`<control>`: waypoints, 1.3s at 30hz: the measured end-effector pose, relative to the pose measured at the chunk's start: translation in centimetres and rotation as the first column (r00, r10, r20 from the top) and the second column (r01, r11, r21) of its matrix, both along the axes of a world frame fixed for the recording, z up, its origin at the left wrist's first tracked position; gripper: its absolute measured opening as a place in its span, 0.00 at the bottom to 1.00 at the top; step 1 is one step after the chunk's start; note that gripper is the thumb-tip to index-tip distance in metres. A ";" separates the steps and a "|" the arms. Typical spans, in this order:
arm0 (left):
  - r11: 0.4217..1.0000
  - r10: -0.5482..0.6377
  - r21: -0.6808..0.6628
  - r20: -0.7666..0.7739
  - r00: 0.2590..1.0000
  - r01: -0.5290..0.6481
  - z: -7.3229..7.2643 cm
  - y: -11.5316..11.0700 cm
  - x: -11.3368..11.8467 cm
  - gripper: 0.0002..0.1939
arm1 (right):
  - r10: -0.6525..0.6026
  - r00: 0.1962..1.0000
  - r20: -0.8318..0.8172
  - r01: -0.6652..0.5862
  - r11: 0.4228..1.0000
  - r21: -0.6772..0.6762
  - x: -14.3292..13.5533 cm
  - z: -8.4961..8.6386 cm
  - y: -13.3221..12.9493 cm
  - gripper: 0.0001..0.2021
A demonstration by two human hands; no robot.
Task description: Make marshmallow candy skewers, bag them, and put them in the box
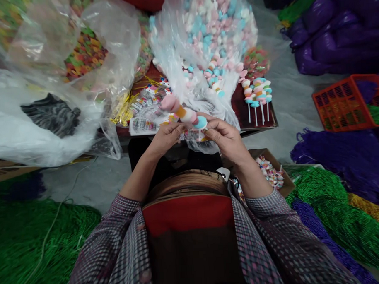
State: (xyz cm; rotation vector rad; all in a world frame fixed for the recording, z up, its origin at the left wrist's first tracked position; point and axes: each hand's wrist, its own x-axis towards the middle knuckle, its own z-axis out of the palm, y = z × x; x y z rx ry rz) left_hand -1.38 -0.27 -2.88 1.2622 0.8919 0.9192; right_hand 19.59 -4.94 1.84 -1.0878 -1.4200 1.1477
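A skewer of pink, orange, white and blue candies (187,114) is held over the table's front edge, tilted up to the left. My left hand (170,136) is closed at its left side, fingers pinched by a clear plastic bag (203,145) that hangs below the candies. My right hand (223,134) has its thumb and fingers closed by the blue and white candy at the lower right end. Printed bags (147,108) lie on the table behind my left hand. Several finished candy skewers (258,92) with white sticks rest at the table's right edge.
Large clear bags of pink, white and blue candies (216,25) and of gummy rings (87,54) stand at the back. Gold ties (123,111) lie left. An orange crate (337,103), green bead strands (325,195) and a box of wrapped candies (269,170) are at right.
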 end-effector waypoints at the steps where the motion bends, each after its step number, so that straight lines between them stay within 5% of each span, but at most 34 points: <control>1: 0.998 0.002 -0.055 0.032 0.999 0.000 0.1 0.0 -0.1 0.30 | -0.030 0.999 -0.021 0.029 1.000 -0.009 0.3 0.2 0.0 0.15; 6: 0.970 0.092 -0.241 0.224 0.970 -0.037 0.9 0.6 -1.0 0.30 | -0.144 0.987 -0.074 0.141 0.989 -0.038 2.7 2.2 -0.5 0.16; 13: 0.959 0.084 -0.278 0.466 0.881 0.055 1.1 1.0 -1.8 0.22 | -0.186 0.967 0.175 0.187 0.982 0.007 5.3 3.1 -2.2 0.11; 24: 0.958 0.034 -0.270 0.451 0.892 0.100 1.3 1.3 -1.7 0.24 | -0.261 0.826 0.500 0.190 0.963 0.189 7.7 3.0 -2.2 0.07; 39: 0.945 0.036 -0.307 0.439 0.898 0.113 0.4 1.5 -1.8 0.27 | -0.258 0.850 0.460 0.232 0.966 0.114 8.8 3.3 -2.3 0.11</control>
